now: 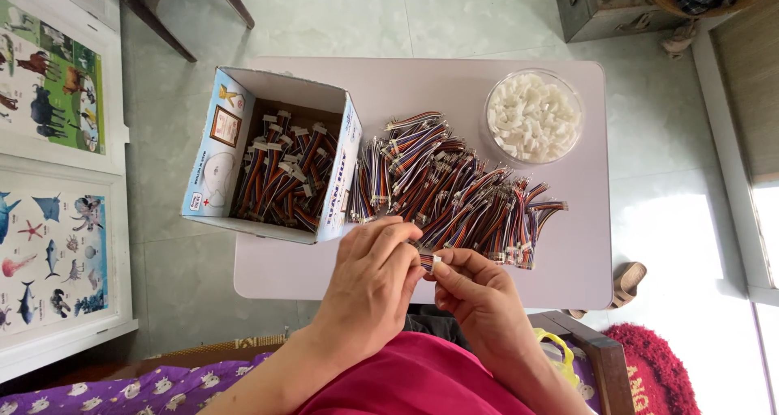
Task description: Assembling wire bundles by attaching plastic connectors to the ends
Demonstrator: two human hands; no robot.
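My left hand (369, 281) and my right hand (479, 293) meet at the near edge of a small pale table (454, 82). Between their fingertips they pinch one short multicoloured ribbon cable with a white connector (428, 261). Just beyond the hands lies a heap of the same ribbon cables (454, 188) spread across the tabletop. To the left stands an open cardboard box (223, 139) holding several cables with white connectors fitted. At the far right of the table sits a round clear bowl (533, 116) filled with white plastic connectors.
Animal picture posters (49, 180) lie on the floor to the left. A wooden stool leg (162, 21) shows at top left, a metal box (604, 5) at top right. A sandal (629, 281) and red mat (657, 366) lie right of the table.
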